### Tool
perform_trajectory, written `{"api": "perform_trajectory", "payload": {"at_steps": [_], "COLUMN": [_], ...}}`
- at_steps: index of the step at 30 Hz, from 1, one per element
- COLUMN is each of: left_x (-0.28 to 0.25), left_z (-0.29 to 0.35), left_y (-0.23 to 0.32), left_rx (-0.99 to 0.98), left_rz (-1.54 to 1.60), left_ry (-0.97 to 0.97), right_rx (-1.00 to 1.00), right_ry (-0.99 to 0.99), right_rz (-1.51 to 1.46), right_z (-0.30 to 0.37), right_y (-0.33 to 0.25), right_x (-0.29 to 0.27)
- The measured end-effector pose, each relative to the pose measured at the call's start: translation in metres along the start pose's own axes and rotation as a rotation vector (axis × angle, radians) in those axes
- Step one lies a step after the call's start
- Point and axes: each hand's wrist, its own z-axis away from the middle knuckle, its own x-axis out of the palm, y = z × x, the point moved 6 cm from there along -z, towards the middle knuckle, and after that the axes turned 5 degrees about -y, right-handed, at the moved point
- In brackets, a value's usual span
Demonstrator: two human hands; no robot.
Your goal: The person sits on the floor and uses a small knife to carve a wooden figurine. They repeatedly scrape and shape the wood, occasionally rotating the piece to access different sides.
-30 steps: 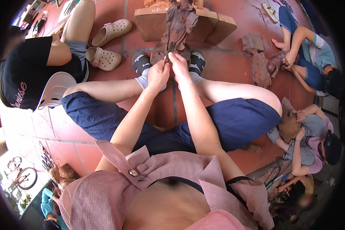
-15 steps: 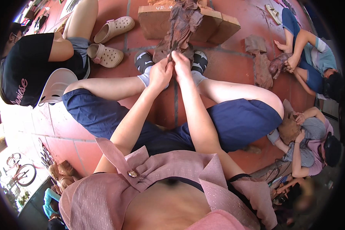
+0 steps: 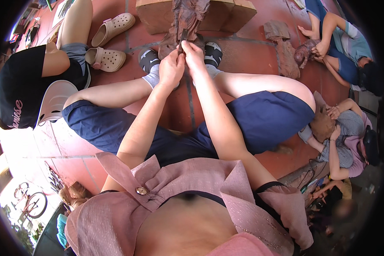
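Between my feet a brown carved wooden figure (image 3: 191,16) with folded, drapery-like surfaces stands in front of me, its top cut off by the picture's edge. My left hand (image 3: 171,68) is closed near the figure's lower part. Beside it, my right hand (image 3: 193,56) is closed too, its thumb pointing away from me. A dark, narrow, flat tool (image 3: 184,36) sticks out from between both hands toward the carving. Its lower end is hidden in my fingers, and I cannot tell its exact kind. Whether its tip touches the wood is unclear.
Behind the carving lies a thick wooden block (image 3: 153,16). Beige clogs (image 3: 111,59) and a person in a black cap (image 3: 19,85) are at my left. On the right, co-workers handle a brown carving (image 3: 305,53) and a wooden piece (image 3: 323,126) on the red tiled floor (image 3: 251,53).
The whole scene has shifted up and a little left in the picture. Both hands stay closed together at the carving, and more of the dark tool now shows above them.
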Motion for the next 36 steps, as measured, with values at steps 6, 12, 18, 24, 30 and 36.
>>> {"api": "perform_trajectory", "payload": {"at_steps": [6, 12, 18, 24, 30, 36], "left_x": [-0.002, 0.0, -0.018, -0.008, 0.007, -0.007], "left_z": [0.007, 0.003, 0.034, 0.013, 0.007, 0.003], "left_y": [0.001, -0.007, -0.01, 0.004, -0.024, 0.007], "left_rx": [0.033, -0.086, -0.227, 0.027, -0.149, 0.015], "left_rz": [0.114, 0.171, 0.226, 0.085, 0.147, 0.033], "left_ry": [-0.011, -0.096, -0.12, -0.016, -0.135, -0.011], "right_rx": [-0.01, 0.017, 0.081, -0.114, 0.013, -0.198], "right_ry": [0.002, -0.013, -0.053, 0.036, 0.014, 0.059], "right_rz": [0.059, 0.152, 0.168, 0.038, 0.145, 0.04], "right_z": [-0.002, -0.011, 0.01, 0.002, -0.008, -0.005], "right_y": [0.012, 0.019, 0.037, 0.013, 0.035, 0.012], "right_x": [-0.004, -0.009, 0.013, 0.005, -0.008, 0.006]}}
